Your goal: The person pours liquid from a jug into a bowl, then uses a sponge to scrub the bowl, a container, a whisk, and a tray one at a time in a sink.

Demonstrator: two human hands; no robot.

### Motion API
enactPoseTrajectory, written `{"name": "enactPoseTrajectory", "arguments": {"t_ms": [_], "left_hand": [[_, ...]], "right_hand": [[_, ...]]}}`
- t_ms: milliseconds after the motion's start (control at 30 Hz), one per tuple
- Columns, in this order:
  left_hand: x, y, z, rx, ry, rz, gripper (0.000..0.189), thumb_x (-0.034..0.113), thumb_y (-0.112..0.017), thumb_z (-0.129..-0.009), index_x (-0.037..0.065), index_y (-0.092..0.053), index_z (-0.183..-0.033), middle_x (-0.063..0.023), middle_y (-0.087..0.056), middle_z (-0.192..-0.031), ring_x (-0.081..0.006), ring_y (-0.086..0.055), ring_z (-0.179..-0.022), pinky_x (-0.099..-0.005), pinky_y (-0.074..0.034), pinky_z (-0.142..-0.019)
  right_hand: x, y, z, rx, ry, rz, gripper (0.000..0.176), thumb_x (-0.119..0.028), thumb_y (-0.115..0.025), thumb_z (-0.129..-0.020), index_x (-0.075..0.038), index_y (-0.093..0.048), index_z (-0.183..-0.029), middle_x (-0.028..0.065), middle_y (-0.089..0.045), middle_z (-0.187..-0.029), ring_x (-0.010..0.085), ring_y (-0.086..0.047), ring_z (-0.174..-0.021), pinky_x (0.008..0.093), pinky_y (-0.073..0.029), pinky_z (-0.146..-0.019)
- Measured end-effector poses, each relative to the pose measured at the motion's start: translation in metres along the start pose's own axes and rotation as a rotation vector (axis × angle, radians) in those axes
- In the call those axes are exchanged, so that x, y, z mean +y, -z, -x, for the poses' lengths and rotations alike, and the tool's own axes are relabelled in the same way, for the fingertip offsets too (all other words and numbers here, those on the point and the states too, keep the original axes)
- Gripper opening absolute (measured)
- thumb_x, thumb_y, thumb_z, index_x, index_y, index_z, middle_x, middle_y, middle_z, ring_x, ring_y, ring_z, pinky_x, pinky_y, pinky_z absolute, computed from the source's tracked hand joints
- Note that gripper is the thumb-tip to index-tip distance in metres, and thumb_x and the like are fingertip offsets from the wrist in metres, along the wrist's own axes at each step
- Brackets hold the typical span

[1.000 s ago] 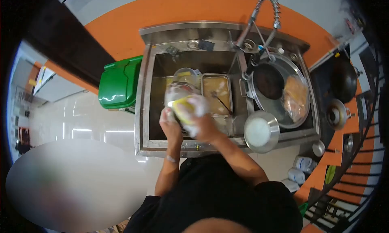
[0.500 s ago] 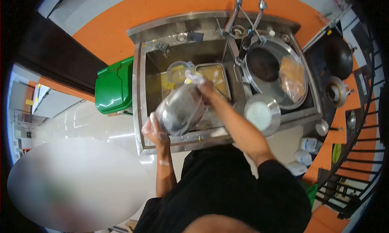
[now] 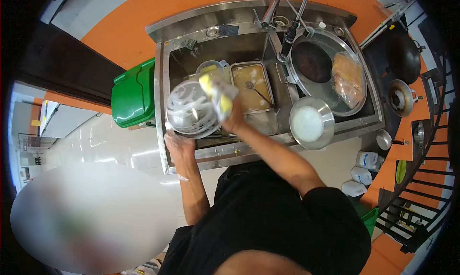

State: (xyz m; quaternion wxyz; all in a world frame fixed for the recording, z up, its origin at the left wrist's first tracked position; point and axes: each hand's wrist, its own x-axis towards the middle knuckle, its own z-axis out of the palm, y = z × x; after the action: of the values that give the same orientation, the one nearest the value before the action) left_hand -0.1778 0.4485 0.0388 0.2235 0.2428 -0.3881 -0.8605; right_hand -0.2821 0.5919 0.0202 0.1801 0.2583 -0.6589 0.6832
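Note:
A round bowl (image 3: 188, 110) covered in white suds is tilted over the left basin of the sink. My left hand (image 3: 178, 145) grips its near rim, fingers wrapped at the edge. Beside its right side, my right hand (image 3: 234, 117) is closed on a soapy yellow and white cloth or sponge (image 3: 211, 86), blurred by motion. Behind the hands, a clear plastic container (image 3: 213, 67) and a rectangular metal tray (image 3: 234, 77) of yellowish liquid sit in the basin. A ladle (image 3: 258, 91) lies in the tray.
A metal bowl of foamy liquid (image 3: 306, 123) stands right of my right forearm. Behind it, a large round pan (image 3: 330, 40) holds a dark disc and a bagged brown item (image 3: 346, 81). The faucet (image 3: 290, 35) rises behind; a green bin (image 3: 132, 95) stands left.
The bowl has turned so its suds-covered face shows, and it sits slightly further left. My right hand has moved left and down with the cloth or sponge. The ladle in the tray now shows.

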Motion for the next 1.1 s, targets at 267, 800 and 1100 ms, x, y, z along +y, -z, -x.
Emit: {"name": "enactPoseTrajectory", "arguments": {"t_ms": [267,800,1100], "left_hand": [[-0.001,-0.018,0.036,0.287,-0.526,-1.146,0.036,0.017,-0.039,-0.095,-0.006,-0.048,-0.12,-0.0212,-0.054,-0.114,-0.027,-0.056,-0.103,-0.04,-0.048,-0.088],[0.026,0.019,0.073,0.044,-0.833,-1.578,0.011,0.008,-0.06,-0.082,0.0,-0.064,-0.077,-0.0124,-0.051,-0.052,-0.0247,-0.048,-0.042,-0.0337,-0.038,-0.045],[0.007,0.109,0.083,-0.198,-0.965,-1.881,0.014,0.001,-0.065,-0.07,0.0,-0.062,-0.084,-0.0137,-0.062,-0.076,-0.0303,-0.058,-0.063,-0.0397,-0.047,-0.054]], "right_hand": [[-0.026,-0.006,-0.055,-0.344,0.308,-0.168,0.034,-0.027,-0.058,-0.08,-0.007,-0.064,-0.107,0.0131,-0.065,-0.105,0.033,-0.058,-0.104,0.0391,-0.045,-0.091],[0.033,-0.025,-0.02,-0.571,0.004,0.071,0.026,-0.023,-0.064,-0.076,-0.003,-0.062,-0.092,0.0179,-0.063,-0.086,0.0339,-0.062,-0.076,0.0418,-0.049,-0.068],[0.222,0.041,0.114,-1.297,-0.657,0.812,0.021,-0.013,-0.064,-0.073,-0.001,-0.067,-0.09,0.0199,-0.065,-0.097,0.034,-0.063,-0.093,0.0433,-0.05,-0.078]]}}
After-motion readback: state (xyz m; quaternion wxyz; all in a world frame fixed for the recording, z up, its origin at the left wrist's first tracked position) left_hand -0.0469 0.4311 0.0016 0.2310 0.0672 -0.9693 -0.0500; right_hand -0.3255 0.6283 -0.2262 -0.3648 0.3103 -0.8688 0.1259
